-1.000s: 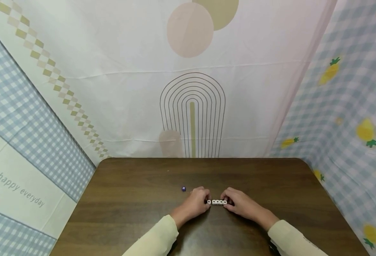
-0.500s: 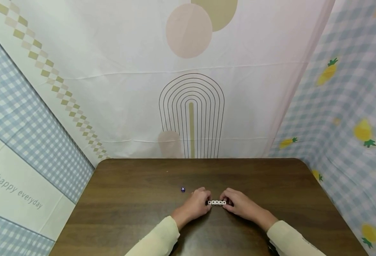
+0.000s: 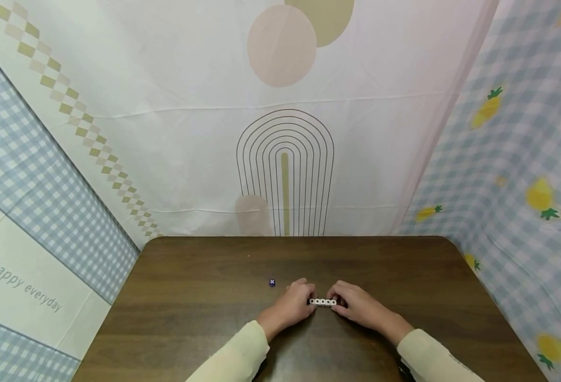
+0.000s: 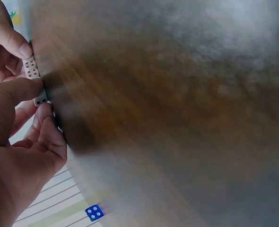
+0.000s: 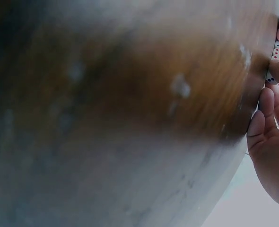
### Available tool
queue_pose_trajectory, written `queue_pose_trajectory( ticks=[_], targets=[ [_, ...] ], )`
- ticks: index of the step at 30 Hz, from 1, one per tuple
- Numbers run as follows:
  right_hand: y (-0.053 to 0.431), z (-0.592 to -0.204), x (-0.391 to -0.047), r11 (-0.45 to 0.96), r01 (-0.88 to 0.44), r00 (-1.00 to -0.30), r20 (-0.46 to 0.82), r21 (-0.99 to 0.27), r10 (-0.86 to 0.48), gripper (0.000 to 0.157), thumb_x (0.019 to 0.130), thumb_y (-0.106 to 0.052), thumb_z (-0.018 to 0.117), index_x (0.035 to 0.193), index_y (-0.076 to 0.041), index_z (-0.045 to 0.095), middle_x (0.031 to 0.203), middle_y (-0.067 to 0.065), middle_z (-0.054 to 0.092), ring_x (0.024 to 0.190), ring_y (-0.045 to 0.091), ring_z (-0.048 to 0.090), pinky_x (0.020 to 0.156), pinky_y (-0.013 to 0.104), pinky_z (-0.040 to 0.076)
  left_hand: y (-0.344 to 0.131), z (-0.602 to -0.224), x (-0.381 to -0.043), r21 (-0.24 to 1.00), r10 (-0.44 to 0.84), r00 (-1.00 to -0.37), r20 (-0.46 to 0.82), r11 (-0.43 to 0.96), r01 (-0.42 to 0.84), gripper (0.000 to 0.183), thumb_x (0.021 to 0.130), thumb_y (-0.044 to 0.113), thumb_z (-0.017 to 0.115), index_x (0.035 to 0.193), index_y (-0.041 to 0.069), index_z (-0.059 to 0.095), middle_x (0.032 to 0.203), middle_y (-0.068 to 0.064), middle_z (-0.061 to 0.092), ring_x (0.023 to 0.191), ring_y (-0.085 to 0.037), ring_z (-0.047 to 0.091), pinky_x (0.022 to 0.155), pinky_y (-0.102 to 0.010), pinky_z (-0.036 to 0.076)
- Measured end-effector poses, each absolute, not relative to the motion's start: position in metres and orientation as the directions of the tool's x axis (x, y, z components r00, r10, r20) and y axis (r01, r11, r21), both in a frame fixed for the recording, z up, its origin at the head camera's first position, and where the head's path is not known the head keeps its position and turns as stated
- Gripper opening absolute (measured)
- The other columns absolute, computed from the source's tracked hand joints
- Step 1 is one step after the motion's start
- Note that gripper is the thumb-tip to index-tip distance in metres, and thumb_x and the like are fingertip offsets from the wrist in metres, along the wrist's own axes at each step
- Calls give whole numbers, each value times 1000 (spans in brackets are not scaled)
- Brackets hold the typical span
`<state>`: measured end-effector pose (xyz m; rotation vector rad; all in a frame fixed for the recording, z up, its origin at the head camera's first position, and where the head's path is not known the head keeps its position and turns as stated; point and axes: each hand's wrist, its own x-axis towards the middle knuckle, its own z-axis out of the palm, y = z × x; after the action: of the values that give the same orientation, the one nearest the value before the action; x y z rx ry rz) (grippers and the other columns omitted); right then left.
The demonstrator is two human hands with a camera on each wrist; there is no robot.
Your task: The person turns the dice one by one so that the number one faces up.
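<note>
A straight row of several white dice (image 3: 323, 302) lies on the brown table (image 3: 204, 318) between my two hands. My left hand (image 3: 294, 303) pinches the row's left end between thumb and fingers. At the right end, my right hand (image 3: 359, 303) holds the row the same way. Red and dark pips show on the white dice (image 4: 31, 68) in the left wrist view, partly covered by a thumb. The right wrist view shows the white dice (image 5: 278, 52) at its right edge. A blue die (image 3: 272, 283) with white pips sits apart, beyond and left of my left hand.
The table's far edge meets a pale patterned cloth (image 3: 190, 159) hanging behind it. Checked cloths hang at the left (image 3: 61, 159) and, with a pineapple print, at the right (image 3: 514, 175).
One second ago a gap separated the leftmost white die from the others; now the row is joined. My left hand has moved slightly right relative to the blue die, which stays put.
</note>
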<state>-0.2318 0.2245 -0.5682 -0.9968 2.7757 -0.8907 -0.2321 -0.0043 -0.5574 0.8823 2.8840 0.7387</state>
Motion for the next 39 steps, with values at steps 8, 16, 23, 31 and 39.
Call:
queue_pose_trajectory(
  ticks=[8,16,23,31,39],
  targets=[
    [224,-567,-234,633,-556,-795,122,-539,-594,18,91,-8,76,100,-18,66,92,-9,58,79,3,55,69,22,49,-4,-554,-234,462,533,-843,71,731,501,13,86,14,78,85,17,66,83,7,51,68,-5,46,62,-21,42],
    [224,-564,-234,639,-554,-797,120,-533,-592,18,91,-9,77,101,-19,65,92,-9,57,80,3,55,69,22,49,-3,-553,-235,464,527,-848,60,737,491,14,86,17,80,87,17,66,87,5,53,70,-6,48,65,-23,45],
    [223,-563,-231,634,-556,-795,121,-537,-594,18,90,-7,77,100,-17,65,93,-7,57,80,4,56,69,22,49,-7,-553,-234,515,532,-843,73,704,489,16,86,18,80,95,14,68,91,4,55,75,-6,50,68,-22,46],
    [224,-566,-230,638,-552,-795,110,-537,-596,18,91,-9,77,102,-17,66,94,-9,58,81,1,54,71,22,49,-30,-539,-236,577,489,-850,195,643,503,25,90,21,78,110,10,68,100,-3,60,88,-11,57,78,-26,51],
    [224,-567,-229,634,-572,-789,136,-521,-599,19,90,-8,77,102,-18,66,94,-9,58,82,1,54,71,22,49,-75,-527,-248,524,393,-894,214,727,445,37,87,24,82,116,8,67,107,-8,61,96,-20,57,87,-40,51]
  ],
)
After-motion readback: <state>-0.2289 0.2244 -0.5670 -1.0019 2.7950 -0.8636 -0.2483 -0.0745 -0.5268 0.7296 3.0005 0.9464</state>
